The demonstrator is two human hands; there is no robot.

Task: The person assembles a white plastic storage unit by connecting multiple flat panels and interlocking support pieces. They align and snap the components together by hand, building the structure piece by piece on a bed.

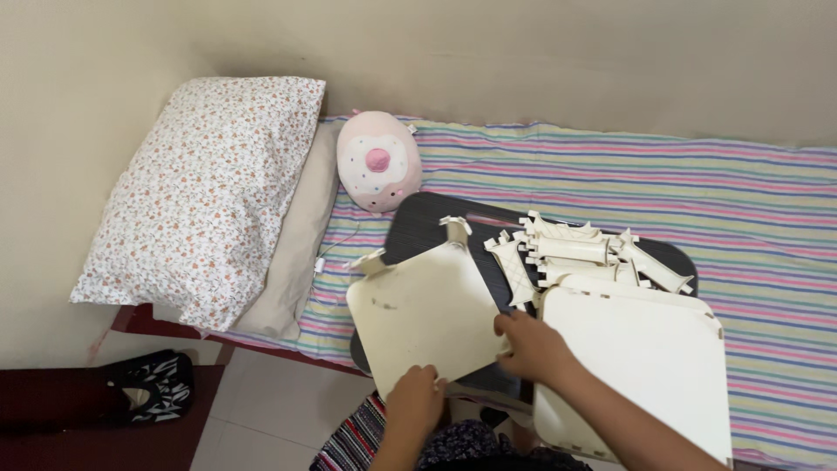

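Observation:
My left hand (415, 399) grips the near edge of a cream square panel (418, 310) with small tabs at its corners. My right hand (532, 344) holds the same panel at its right edge. The panel lies tilted over a dark tray (427, 214) on the bed. A second, larger cream panel (645, 358) lies to the right, under my right forearm. Behind both panels sits a heap of several cream notched parts (575, 253).
The striped sheet (680, 183) covers the bed against the wall. A floral pillow (209, 192) lies at the left, a pink round plush toy (377, 167) beside it. A white cable (336, 249) runs along the pillow. A black patterned slipper (148, 388) is on the floor.

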